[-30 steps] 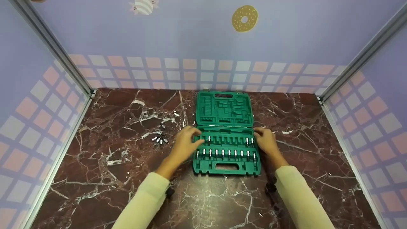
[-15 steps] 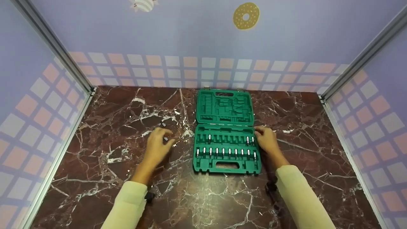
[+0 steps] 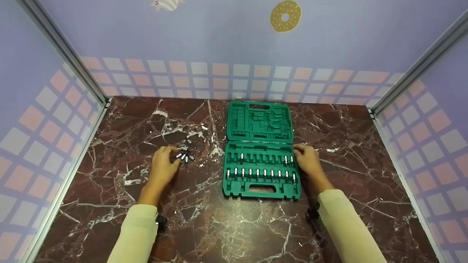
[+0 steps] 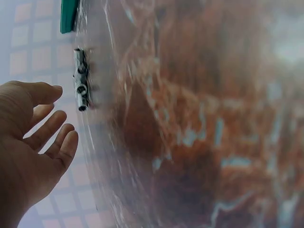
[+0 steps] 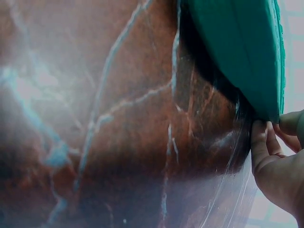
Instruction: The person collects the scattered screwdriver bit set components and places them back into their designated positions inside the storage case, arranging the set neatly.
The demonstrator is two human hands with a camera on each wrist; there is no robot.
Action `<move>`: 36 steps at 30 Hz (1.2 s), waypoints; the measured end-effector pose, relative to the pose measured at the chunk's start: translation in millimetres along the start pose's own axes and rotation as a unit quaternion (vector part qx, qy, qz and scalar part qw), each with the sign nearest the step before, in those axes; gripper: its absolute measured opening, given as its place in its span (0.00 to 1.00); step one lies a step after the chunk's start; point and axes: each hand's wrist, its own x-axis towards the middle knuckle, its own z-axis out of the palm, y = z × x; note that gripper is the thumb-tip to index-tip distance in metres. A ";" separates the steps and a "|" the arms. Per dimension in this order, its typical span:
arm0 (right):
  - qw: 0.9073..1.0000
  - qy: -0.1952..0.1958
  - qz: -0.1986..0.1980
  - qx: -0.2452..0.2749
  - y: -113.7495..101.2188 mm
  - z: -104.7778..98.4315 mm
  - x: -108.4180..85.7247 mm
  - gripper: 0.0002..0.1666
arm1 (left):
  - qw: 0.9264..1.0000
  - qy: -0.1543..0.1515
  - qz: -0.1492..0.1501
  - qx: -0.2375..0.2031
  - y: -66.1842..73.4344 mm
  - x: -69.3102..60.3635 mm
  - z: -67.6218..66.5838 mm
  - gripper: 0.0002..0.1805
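A green socket case (image 3: 236, 189) lies unfolded on the table, its lid (image 3: 241, 133) toward the wall. Silver sockets (image 3: 265, 173) fill a front row; the row behind it has only a few. My left hand (image 3: 163, 168) hovers beside a small cluster of loose sockets (image 3: 186, 159), thumb and fingers spread apart. In the left wrist view a gap shows between that hand (image 4: 38, 137) and the sockets (image 4: 81, 88). At the case's right edge my right hand (image 3: 309, 162) holds the side; the right wrist view shows thumb and fingers (image 5: 260, 137) at its corner.
The tabletop (image 3: 204, 226) is dark red marbled stone. A patterned back wall (image 3: 219, 40) rises behind the case, and side panels with metal rails (image 3: 420, 58) bound the table left and right.
My left hand has moved left from the case to the loose sockets, passing over them and stopping on their left side. The right hand stays at the case edge.
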 end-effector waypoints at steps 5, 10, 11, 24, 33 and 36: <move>1.000 -0.002 -0.002 -0.004 1.2 -0.4 1.4 0.17 | 1.000 0.003 0.004 0.005 -6.3 3.8 1.8 0.14; 1.000 0.000 -0.004 -0.005 1.2 -0.4 0.8 0.17 | 1.000 -0.008 0.000 0.010 -8.2 8.0 4.5 0.14; 1.000 0.000 -0.004 -0.005 1.0 -0.4 0.6 0.17 | 1.000 -0.012 -0.002 0.011 -8.8 8.9 5.1 0.14; 1.000 -0.002 0.001 -0.012 1.1 -1.5 0.1 0.18 | 0.999 -0.015 0.004 0.033 -12.9 15.1 11.8 0.11; 1.000 0.001 -0.006 -0.019 1.0 -1.0 -0.1 0.17 | 1.000 0.006 -0.007 0.021 -14.5 14.8 11.9 0.09; 1.000 0.004 -0.007 -0.020 0.4 -0.3 0.7 0.17 | 1.000 0.018 -0.012 0.007 -12.4 13.1 10.0 0.09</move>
